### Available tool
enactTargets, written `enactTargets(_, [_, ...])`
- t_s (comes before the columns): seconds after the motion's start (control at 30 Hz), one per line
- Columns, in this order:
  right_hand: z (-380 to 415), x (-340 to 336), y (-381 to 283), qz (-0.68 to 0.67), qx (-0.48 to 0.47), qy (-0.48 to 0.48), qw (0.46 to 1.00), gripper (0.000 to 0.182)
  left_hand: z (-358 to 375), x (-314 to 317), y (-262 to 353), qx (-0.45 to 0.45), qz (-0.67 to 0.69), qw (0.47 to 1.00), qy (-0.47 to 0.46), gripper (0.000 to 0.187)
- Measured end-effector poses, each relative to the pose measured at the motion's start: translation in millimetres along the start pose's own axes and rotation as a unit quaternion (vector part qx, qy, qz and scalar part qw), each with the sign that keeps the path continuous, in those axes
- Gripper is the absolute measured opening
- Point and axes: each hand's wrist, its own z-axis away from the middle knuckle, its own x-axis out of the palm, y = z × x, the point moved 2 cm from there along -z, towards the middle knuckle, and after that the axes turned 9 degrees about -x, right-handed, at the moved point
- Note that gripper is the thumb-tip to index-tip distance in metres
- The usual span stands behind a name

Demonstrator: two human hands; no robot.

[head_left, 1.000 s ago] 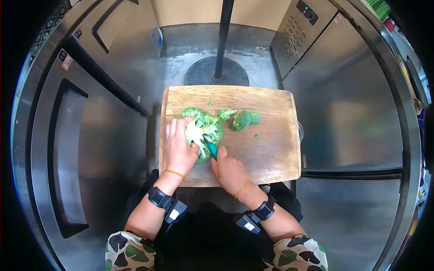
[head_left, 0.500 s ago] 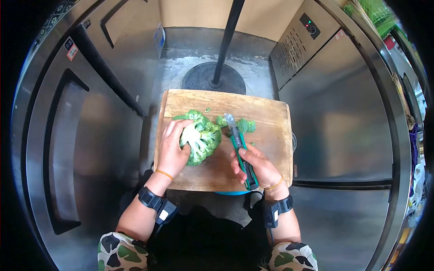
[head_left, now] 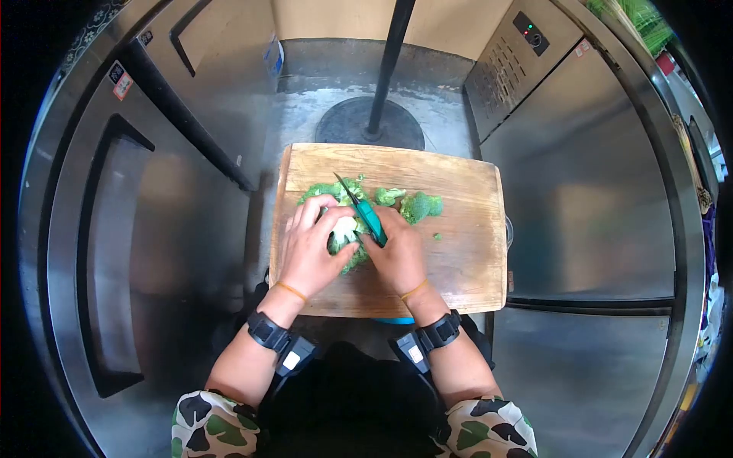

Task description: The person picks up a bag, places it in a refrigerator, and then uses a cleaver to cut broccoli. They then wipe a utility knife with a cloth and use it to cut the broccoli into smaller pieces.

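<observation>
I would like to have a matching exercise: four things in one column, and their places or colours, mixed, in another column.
1. left hand
2. right hand
3. pole
4. board

A. black, upright beyond the chopping surface
B. holding the green knife
C. brown, under the vegetables
D. on the broccoli head

Pairs: 1-D, 2-B, 3-A, 4-C

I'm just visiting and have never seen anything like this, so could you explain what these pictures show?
There is no robot here: these are a person's own bare hands, seen by a camera worn on the head, looking forward and down. All the pictures come from that camera. Black devices are strapped to both wrists. The left hand holds a large broccoli head on a wooden board. The right hand grips a green-handled knife, its blade over the broccoli. Smaller broccoli pieces lie beside it.
</observation>
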Motion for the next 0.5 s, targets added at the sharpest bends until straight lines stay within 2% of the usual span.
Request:
enactTargets(0.23, [-5.3, -17.8, -11.7, 0.13, 0.067, -0.091, 0.985, 0.03, -1.5, 5.3, 1.3, -0.021, -0.025, 0.999, 0.026, 0.032])
enactTargets(0.33, [1.2, -34.3, 3.5, 0.02, 0.133, -0.066, 0.989, 0.027, -4.7, 6.2, -11.7, -0.048, 0.022, 0.997, 0.052, 0.03])
enactTargets(0.37, [3.9, -40.1, 8.8, -0.021, 0.163, -0.035, 0.986, 0.018, -6.2, 6.0, -16.4, -0.05, 0.038, 0.996, 0.058, 0.03])
enactTargets(0.5, [14.8, -67.5, 21.0, -0.256, 0.298, 0.043, 0.919, 0.012, -7.4, 6.6, -25.9, -0.056, 0.087, 0.992, 0.069, 0.022])
